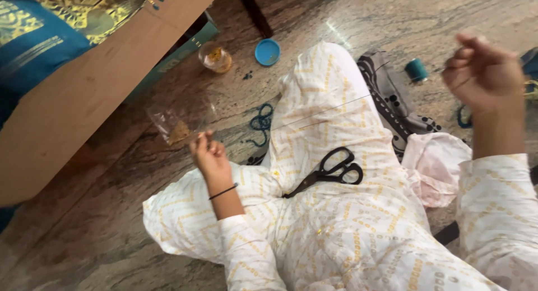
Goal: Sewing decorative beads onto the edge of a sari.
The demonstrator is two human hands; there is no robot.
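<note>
Seated view, looking down at a person's lap on a stone floor [112, 235]. The left hand [208, 156] pinches a small clear plastic packet [178, 123] by its lower right corner, fingers pressed together around the edge; a dark band sits on that wrist. The packet holds a little heap of brownish-gold bits at its bottom, and it appears feather-light, limp and slick, so a corner or edge pinch suits it better than a flat grip; tipping it could spill the contents. Its long axis runs from the fingers up and to the left, away from the body, its outline blurred.

The right hand [483, 72] is raised at the far right, fingertips drawn together as if pinching the end of a fine thread [336, 107]; the exact contact is too small to confirm. The thread stretches taut, nearly level, rising slightly from the knee toward the right hand. It is thin and easily snapped or tangled.

Black scissors [330, 170] lie on the thigh, blades pointing lower left. A teal spool [416, 70], a blue lid [267, 51] and a small open jar [215, 58] rest on the floor beyond the knee.
</note>
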